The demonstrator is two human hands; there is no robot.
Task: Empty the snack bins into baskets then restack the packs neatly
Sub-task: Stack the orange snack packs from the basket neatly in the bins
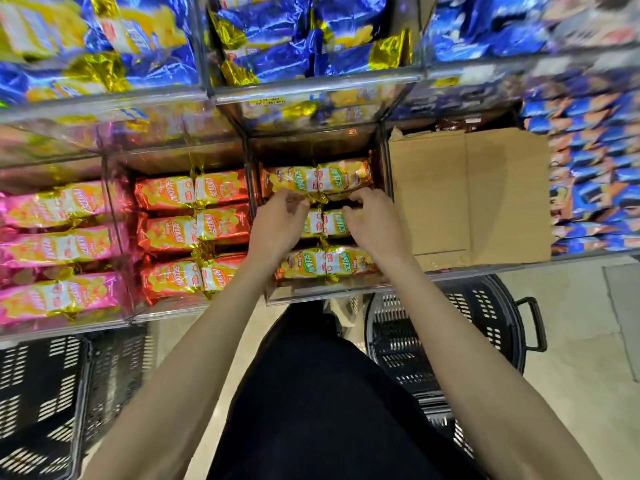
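A clear bin point(322, 296) in the lower shelf row holds brown and yellow snack packs point(325, 263) laid in neat rows. Both my hands reach into it. My left hand point(278, 220) has its fingers curled at the gold end of a pack in the back row point(294, 180). My right hand point(375, 220) curls its fingers over the middle row pack point(334, 223). Whether either hand truly grips a pack is hard to tell. Black baskets stand on the floor at the left point(41, 393) and right point(450, 341).
Bins of red packs point(190, 233) and pink packs point(59, 251) sit to the left. A cardboard box point(467, 195) fills the bin to the right. Blue and gold packs point(277, 39) fill the upper shelf. Dark trousers point(318, 403) show below.
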